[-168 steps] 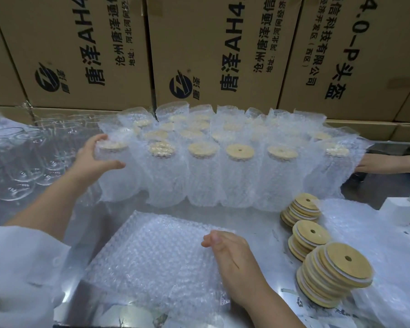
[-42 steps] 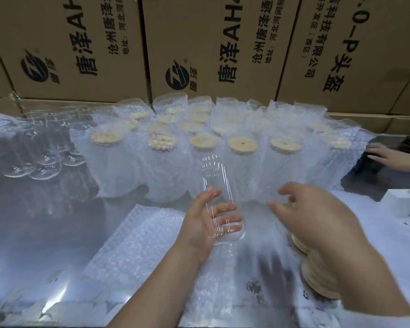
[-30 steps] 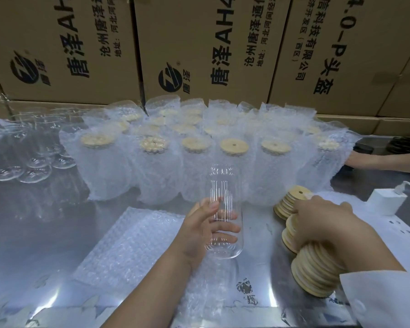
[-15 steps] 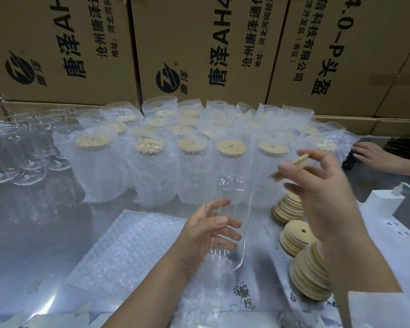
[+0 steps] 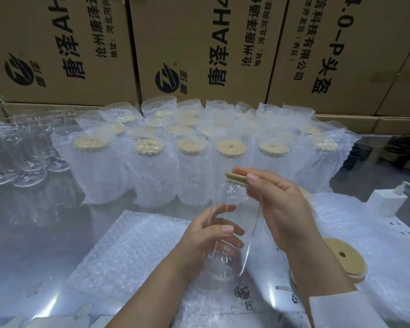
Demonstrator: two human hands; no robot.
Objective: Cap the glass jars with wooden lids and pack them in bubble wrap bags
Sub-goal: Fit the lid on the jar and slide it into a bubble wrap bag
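Observation:
My left hand (image 5: 206, 242) grips a clear glass jar (image 5: 234, 223) around its lower half, tilted slightly right, above the table. My right hand (image 5: 277, 209) pinches a round wooden lid (image 5: 236, 179) and holds it on the jar's mouth. A stack of flat bubble wrap bags (image 5: 133, 252) lies on the table under and left of the jar. More wooden lids (image 5: 341, 256) sit stacked at the right, partly hidden by my right forearm.
Several capped jars in bubble wrap bags (image 5: 189, 162) stand in rows behind. Bare glass jars (image 5: 26, 157) stand at the far left. Cardboard boxes (image 5: 199, 48) wall off the back. A white charger (image 5: 386, 202) sits at the right, dark items (image 5: 402, 150) beyond it.
My right hand took a lid from the stack and brought it left and down onto the jar's mouth. My left hand kept hold of the jar and raised it slightly.

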